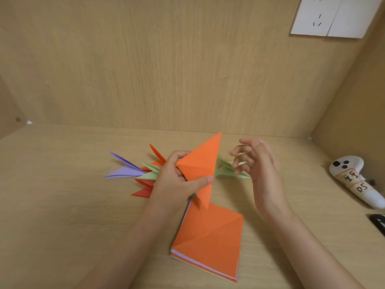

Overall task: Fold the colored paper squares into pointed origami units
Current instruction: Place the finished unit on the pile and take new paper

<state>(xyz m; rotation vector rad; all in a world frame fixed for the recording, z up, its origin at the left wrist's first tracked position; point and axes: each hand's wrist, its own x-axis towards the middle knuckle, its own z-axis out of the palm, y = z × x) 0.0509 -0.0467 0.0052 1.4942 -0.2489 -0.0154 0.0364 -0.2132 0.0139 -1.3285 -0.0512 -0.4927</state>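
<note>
Wood-grain desk (pixel 62 215) and a matching wooden back panel (pixel 166 59) fill the view, seen from above the person's two bare forearms.

At nine o'clock of the centre, finished pointed units lie fanned on the desk. Farthest left is a purple unit (pixel 125 168) with two long spikes. Just right of it lie a red unit (pixel 143 188) at its five o'clock, pale green units (pixel 151 173), and a small orange unit (pixel 157 156) at its one o'clock.

The left hand (pixel 177 178) sits partly over this fan. Its thumb and curled fingers pinch a folded orange paper (pixel 200 163), a creased kite shape with one tip at twelve o'clock and a narrower tip at six o'clock.

Directly below that lower tip, at six o'clock of the centre, a stack of paper squares (pixel 208 240) lies on the desk. Its top sheet is orange and creased, with white edges showing beneath.

Right of the held paper, a second green cluster (pixel 229 170) lies on the desk. The right hand (pixel 260 170) hovers by it, holding nothing, fingers spread and loosely bent, palm facing left.

At three o'clock, a white controller (pixel 352 180) with handwritten labels lies on the desk, with a dark object (pixel 378 222) cut off by the frame edge at its five o'clock. A white socket plate (pixel 333 15) is on the wall at one o'clock.
</note>
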